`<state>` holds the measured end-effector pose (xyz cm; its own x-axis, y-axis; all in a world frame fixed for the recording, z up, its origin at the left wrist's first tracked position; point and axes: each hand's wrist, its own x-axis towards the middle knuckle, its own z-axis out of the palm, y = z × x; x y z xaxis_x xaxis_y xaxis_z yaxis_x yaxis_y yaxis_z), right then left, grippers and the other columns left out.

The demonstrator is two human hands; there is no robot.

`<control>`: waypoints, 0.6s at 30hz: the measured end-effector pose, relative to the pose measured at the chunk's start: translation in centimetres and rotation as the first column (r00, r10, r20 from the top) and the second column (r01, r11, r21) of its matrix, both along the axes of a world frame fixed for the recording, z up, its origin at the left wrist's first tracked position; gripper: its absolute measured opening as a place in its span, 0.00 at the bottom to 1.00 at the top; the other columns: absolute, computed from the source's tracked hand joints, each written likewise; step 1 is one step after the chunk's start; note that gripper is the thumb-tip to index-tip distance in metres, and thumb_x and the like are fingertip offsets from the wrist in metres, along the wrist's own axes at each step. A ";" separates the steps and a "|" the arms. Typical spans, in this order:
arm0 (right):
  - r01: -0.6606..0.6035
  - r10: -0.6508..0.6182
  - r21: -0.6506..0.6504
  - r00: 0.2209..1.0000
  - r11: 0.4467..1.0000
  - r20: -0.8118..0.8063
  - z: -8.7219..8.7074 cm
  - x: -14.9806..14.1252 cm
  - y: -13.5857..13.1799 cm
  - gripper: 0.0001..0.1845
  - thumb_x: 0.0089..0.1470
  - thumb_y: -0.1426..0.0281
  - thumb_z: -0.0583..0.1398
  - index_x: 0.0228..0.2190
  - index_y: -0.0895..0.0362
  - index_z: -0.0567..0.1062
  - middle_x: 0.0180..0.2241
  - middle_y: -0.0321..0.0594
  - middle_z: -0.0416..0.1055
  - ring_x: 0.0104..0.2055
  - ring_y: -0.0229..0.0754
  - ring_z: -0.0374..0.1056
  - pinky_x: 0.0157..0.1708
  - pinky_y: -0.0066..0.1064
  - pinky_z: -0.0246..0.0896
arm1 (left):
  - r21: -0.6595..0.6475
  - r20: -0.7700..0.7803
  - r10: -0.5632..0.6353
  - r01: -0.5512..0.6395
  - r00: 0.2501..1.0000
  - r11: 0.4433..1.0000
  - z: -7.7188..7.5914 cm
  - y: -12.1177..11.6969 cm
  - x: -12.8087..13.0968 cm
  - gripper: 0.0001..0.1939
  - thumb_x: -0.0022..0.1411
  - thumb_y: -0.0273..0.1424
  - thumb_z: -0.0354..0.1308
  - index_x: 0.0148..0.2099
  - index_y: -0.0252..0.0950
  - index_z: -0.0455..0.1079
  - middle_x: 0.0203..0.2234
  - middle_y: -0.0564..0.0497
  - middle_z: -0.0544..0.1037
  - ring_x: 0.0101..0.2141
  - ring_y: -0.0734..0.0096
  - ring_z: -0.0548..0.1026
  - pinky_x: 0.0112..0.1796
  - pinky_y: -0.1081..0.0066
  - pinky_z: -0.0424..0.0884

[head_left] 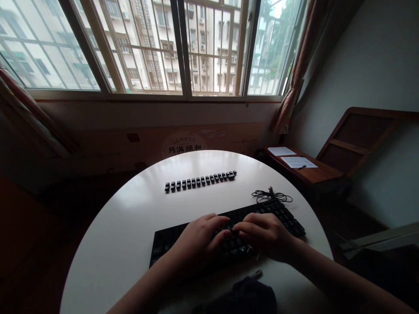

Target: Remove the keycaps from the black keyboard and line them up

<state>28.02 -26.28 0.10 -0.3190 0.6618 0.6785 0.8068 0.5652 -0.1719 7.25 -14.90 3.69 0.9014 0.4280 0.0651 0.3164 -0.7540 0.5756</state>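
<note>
A black keyboard (281,216) lies on the round white table (124,244) in front of me. My left hand (199,237) and my right hand (266,233) both rest on its middle, fingers curled and fingertips meeting over one key. What they pinch there is hidden in shadow. Farther back on the table a row of several loose black keycaps (199,180) lies in a line. The keyboard's coiled black cable (271,195) sits by its far right corner.
A dark cloth-like object (248,296) lies at the table's near edge. A wooden side table (304,168) with papers stands at right. Beyond the table are a printed cardboard panel (185,146) and barred windows (170,48).
</note>
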 end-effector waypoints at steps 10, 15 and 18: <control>0.395 -0.407 -0.387 0.912 0.833 0.053 2.8 12.5 12.4 0.08 0.54 0.69 0.64 0.37 0.56 0.82 0.31 0.40 0.78 0.31 0.41 0.70 0.35 0.31 0.61 | 0.122 -0.122 0.136 -0.121 0.983 0.985 -1.4 2.7 -0.7 0.15 0.67 0.38 0.53 0.52 0.40 0.74 0.49 0.45 0.77 0.50 0.54 0.73 0.51 0.56 0.70; 0.368 -0.406 -0.531 0.913 0.764 0.047 -0.2 16.6 16.6 0.06 0.51 0.70 0.65 0.32 0.57 0.83 0.30 0.39 0.78 0.27 0.38 0.70 0.29 0.27 0.59 | 0.090 -0.168 0.109 -0.095 0.980 0.991 -1.5 2.9 -0.9 0.17 0.65 0.36 0.55 0.55 0.41 0.72 0.51 0.46 0.76 0.51 0.54 0.72 0.52 0.55 0.69; 0.314 -0.382 -0.606 0.924 0.731 0.018 -1.6 17.9 17.6 0.09 0.53 0.67 0.64 0.35 0.56 0.82 0.33 0.38 0.79 0.21 0.34 0.70 0.26 0.25 0.61 | 0.063 -0.202 0.115 -0.104 0.973 0.993 -1.3 2.8 -1.0 0.19 0.64 0.35 0.56 0.57 0.43 0.70 0.51 0.48 0.75 0.51 0.55 0.72 0.53 0.56 0.68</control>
<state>45.96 -8.67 -1.51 0.0611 0.9892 0.1334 0.8855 0.0079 -0.4646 6.22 -12.14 2.39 0.8458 0.5257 -0.0914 0.5058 -0.7353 0.4511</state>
